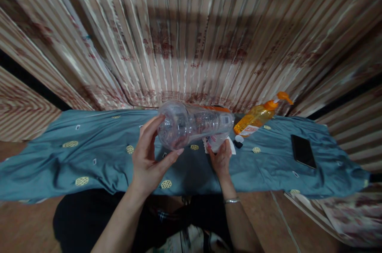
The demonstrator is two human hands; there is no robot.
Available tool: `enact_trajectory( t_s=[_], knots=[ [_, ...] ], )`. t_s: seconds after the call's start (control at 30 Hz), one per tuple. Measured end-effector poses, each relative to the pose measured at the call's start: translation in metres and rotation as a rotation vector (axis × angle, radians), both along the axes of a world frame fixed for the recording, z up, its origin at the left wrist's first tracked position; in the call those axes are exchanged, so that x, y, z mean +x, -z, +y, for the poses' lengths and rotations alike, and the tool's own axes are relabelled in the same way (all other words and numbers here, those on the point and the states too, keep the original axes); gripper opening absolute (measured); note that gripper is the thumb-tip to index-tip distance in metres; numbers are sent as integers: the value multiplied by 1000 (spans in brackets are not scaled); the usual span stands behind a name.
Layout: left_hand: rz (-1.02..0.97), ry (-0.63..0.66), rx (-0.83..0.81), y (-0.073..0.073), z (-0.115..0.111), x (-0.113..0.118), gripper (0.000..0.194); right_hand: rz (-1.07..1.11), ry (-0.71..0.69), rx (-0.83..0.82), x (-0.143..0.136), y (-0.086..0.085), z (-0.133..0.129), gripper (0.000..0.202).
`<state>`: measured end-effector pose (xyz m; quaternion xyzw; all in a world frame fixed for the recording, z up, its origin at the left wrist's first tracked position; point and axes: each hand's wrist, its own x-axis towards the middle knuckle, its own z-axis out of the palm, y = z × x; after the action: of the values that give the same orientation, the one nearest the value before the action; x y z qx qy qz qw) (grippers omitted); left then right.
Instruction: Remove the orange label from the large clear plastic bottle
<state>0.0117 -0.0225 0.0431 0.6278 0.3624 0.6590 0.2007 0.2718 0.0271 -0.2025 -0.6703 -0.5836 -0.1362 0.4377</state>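
Observation:
A large clear plastic bottle [191, 125] lies tilted sideways over the cloth, its rounded end towards the left. My left hand [149, 157] grips that end, thumb below and fingers above. Near the bottle's other end, my right hand [221, 156] has its fingers bent at a white sheet [232, 147] and a small clear piece; what exactly it holds is hard to make out. A small black object [238, 144] and a round white one [239, 138] sit just right of that hand.
An orange pump bottle [255, 119] leans to the right behind the small objects. Farther right on the blue patterned cloth [98, 153] lies a black phone [303, 151]. Striped curtains [185, 46] hang behind the cloth-covered surface.

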Motion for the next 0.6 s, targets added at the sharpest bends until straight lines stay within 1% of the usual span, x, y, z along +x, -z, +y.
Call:
enact_trajectory(
  t_s=[0.13,0.3,0.43,0.6],
  knots=[
    [2,9,-9,0,-2,2,79,-21,6,-14,0,-2,0,78],
    [-38,33,-1,3,-2,4,79,40,-29,-83,0,-5,-1,80],
    [-76,50,-7,5,-1,6,79,78,-48,-59,-1,-1,-1,84],
    [-80,53,-10,5,-2,10,78,25,-28,-29,-1,5,0,78]
  ],
)
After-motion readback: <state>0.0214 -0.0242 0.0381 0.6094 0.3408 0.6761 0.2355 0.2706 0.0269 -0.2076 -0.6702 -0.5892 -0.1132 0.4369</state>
